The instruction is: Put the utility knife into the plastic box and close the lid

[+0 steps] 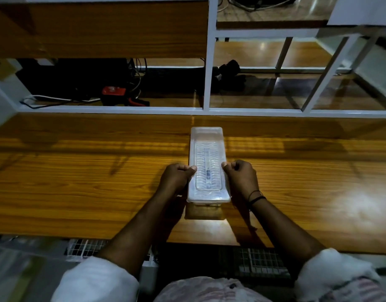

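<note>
Now we clamp left hand [176, 177] and right hand [240, 175] on the lid [207, 149], frame centre. Uneven thumb pressure may leave a corner unlatched.

Long translucent plastic box [207, 149], lid [207, 138] on, lengthwise on wooden desk, utility knife [208, 171] faintly visible inside

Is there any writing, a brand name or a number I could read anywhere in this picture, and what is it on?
No text can be read here.
The plastic box and its lid: only moulded ridges, no legible lettering.
The red tool on the shelf: a pale mark, too blurred to read.
The left hand and right hand press on the lid's edges and cover no visible label.
</note>
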Action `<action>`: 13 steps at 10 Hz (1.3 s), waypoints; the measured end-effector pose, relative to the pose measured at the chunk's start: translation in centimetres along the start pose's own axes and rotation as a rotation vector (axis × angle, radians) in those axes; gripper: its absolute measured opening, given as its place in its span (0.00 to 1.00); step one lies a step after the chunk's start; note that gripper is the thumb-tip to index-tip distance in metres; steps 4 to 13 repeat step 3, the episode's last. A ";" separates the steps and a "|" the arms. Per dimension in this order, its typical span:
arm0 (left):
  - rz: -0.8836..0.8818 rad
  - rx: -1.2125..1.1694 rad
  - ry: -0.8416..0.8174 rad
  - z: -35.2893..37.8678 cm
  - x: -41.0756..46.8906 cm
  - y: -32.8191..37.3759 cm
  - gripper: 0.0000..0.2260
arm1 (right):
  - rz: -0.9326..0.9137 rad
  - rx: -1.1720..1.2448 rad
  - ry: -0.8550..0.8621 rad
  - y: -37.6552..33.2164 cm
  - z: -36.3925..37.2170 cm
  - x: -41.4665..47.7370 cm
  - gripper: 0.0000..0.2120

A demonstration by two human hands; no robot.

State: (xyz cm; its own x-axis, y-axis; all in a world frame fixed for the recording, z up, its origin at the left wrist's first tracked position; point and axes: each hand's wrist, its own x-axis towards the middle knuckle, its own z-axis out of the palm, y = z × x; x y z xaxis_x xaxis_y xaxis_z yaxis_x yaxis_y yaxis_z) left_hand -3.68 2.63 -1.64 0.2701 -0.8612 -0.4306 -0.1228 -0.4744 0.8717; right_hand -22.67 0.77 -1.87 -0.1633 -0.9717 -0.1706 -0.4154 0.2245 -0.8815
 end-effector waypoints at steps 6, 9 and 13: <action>0.069 0.166 0.116 0.2 -0.3 1.1 0.17 | -0.137 -0.177 0.081 -0.6 -0.6 -0.3 0.13; 0.069 0.166 0.116 0.2 -0.3 1.1 0.17 | -0.137 -0.177 0.081 -0.6 -0.6 -0.3 0.13; 0.069 0.166 0.116 0.2 -0.3 1.1 0.17 | -0.137 -0.177 0.081 -0.6 -0.6 -0.3 0.13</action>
